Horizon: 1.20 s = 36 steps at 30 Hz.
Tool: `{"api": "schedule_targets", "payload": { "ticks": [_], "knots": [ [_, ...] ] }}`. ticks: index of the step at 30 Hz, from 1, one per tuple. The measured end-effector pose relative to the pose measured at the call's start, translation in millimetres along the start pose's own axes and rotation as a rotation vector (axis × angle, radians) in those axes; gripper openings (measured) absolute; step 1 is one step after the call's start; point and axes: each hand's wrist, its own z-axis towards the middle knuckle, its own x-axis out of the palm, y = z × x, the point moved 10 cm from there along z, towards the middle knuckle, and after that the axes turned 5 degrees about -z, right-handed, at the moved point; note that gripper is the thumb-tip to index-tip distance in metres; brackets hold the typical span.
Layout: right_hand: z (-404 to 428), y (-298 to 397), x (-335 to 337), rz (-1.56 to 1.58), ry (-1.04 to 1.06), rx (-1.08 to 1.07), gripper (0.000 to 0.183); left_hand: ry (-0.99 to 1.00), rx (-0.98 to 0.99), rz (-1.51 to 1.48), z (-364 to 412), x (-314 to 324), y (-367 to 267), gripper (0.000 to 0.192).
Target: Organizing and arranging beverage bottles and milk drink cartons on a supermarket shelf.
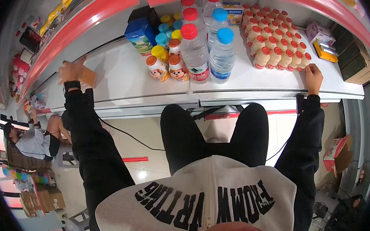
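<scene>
My left hand (71,72) is blurred over the left part of the white shelf (126,75), its fingers apart. Close against it stands a small brown box (88,77); whether they touch is unclear. At the right, my right hand (314,79) has its curled fingers at the side of the front corner bottle (304,62) of a block of small red-capped drink bottles (277,41). The blur-free fingertips hide the bottle's lower edge, so a grip on it is uncertain. These bottles stand upright in close rows.
Mid-shelf stand water bottles with red cap (194,57) and blue cap (222,58), cartoon-faced bottles (178,69) and a blue carton (141,35). A yellow box (325,51) lies right. Overhead curves a red shelf edge (91,18). Another person (33,139) sits at far left.
</scene>
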Motion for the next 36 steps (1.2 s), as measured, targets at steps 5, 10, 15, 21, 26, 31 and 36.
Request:
{"api": "schedule_targets", "payload": {
  "ticks": [5,10,15,21,26,31,36],
  "knots": [
    [9.9,1.1,29.2,0.016,0.033,-0.017,0.022,0.325,0.181,-0.015,103.0,166.0,141.2,0.104],
    [5.4,-5.4,11.0,-0.033,0.014,-0.018,0.023,0.11,0.149,-0.396,31.2,111.7,90.1,0.088],
    [8.3,-1.7,17.4,-0.04,0.014,-0.043,0.023,0.036,0.465,-0.574,5.7,99.7,62.6,0.082],
    [5.3,-3.6,10.6,-0.023,0.02,-0.024,0.023,0.018,0.608,-0.776,-141.9,-2.1,-57.1,0.083],
    [6.1,-11.3,16.6,0.034,0.025,0.004,0.023,-0.06,0.595,-0.926,-180.4,-18.3,-94.5,0.097],
    [0.1,-1.1,10.3,0.027,0.006,0.001,0.022,0.086,0.563,-1.171,-192.3,-2.4,-113.0,0.103],
    [3.0,2.0,10.9,0.028,0.006,-0.037,0.022,0.419,0.48,-1.344,-192.6,50.0,-125.2,0.082]
  ]
}}
